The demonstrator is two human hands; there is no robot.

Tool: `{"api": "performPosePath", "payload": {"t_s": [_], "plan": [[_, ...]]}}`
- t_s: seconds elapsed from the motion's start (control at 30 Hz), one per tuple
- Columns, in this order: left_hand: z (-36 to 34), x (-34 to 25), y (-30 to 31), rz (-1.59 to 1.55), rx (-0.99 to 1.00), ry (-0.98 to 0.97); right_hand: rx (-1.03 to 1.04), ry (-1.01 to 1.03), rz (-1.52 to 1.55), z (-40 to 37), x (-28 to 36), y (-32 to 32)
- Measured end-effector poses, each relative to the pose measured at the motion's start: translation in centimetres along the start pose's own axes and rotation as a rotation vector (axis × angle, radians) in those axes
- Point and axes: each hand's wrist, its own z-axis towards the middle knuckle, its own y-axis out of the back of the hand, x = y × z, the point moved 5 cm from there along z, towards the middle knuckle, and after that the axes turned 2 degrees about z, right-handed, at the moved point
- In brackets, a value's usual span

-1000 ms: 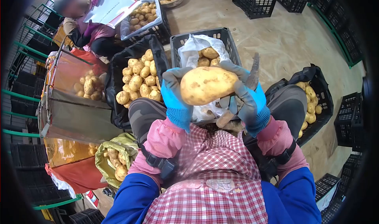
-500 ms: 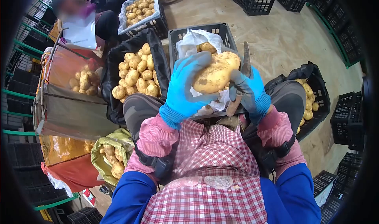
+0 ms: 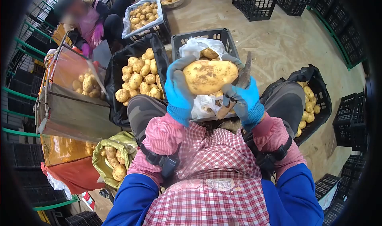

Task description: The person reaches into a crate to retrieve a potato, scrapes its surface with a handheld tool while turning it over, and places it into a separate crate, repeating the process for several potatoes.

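- Head view: a large oval potato (image 3: 209,76), yellow-skinned with brown dirt specks, was held level at chest height, above the black lattice plastic crate (image 3: 181,39) in front of the knees.
- The left hand (image 3: 179,92), in a blue knit glove with grey coated fingers, was clamped round the potato's left end.
- The right hand (image 3: 243,100), gloved alike, had its fingers curled round the wooden handle of a knife (image 3: 244,71), the dull metal blade pointing up, and its fingertips touched the potato's right end.
- A crumpled white bag (image 3: 191,47) lined the crate and held more potatoes.
- Half a second before, the potato was tilted and the left hand lay spread over its near side; now it lay flat with its broad face showing.
- Counted: one potato in hand, one knife, two gloves.
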Motion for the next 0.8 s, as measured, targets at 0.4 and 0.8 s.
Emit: {"api": "performPosePath", "payload": {"t_s": [0.4,0.8], "plan": [[-0.7,4.0,1.8,0.117,-0.107,-0.007,-0.138,-0.065,0.081,-0.6,-2.7,0.7],[-3.3,7.5,-1.6,0.562,0.706,0.742,-0.548,0.314,-0.073,-13.3,10.2,16.3]]}}
